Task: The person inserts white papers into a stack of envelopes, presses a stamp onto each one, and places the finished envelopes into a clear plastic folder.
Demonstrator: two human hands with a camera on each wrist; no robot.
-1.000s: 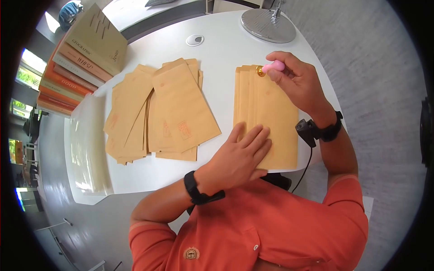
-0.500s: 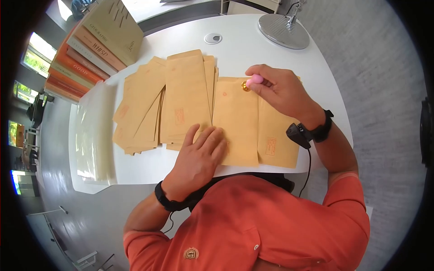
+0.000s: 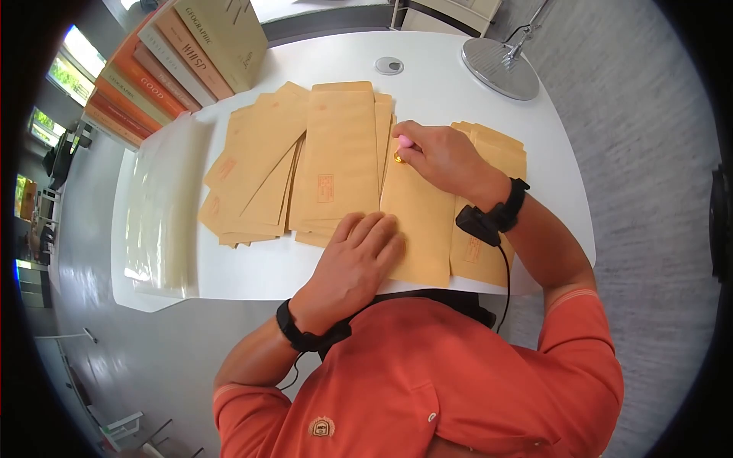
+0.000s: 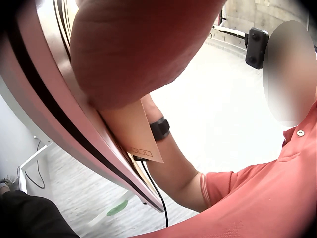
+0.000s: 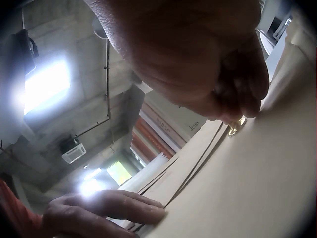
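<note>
Along the table's [image 3: 427, 95] left edge, a clear plastic sheet [image 3: 160, 214]; then fanned envelopes [image 3: 263, 168]. Near the front edge, left hand [image 3: 355, 256] with relaxed fingers, gripping nothing, resting on another envelope's [image 3: 416, 237] left side; right hand [image 3: 447, 160] with curled fingers, pinching a pink-and-gold stamp [image 3: 405, 142] at its far end. Toward the right edge, more envelopes [image 3: 489, 149].

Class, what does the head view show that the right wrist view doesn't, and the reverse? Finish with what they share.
Only the head view shows the round embroidered badge on the orange-red cloth shirt and the grey floor.

Only the right wrist view shows the grey ceiling with its glowing rectangular light panel and square white unit.

Both show the right hand pinching a gold metal stamp, the left hand resting on brown paper envelopes, and the cream and orange books.
</note>
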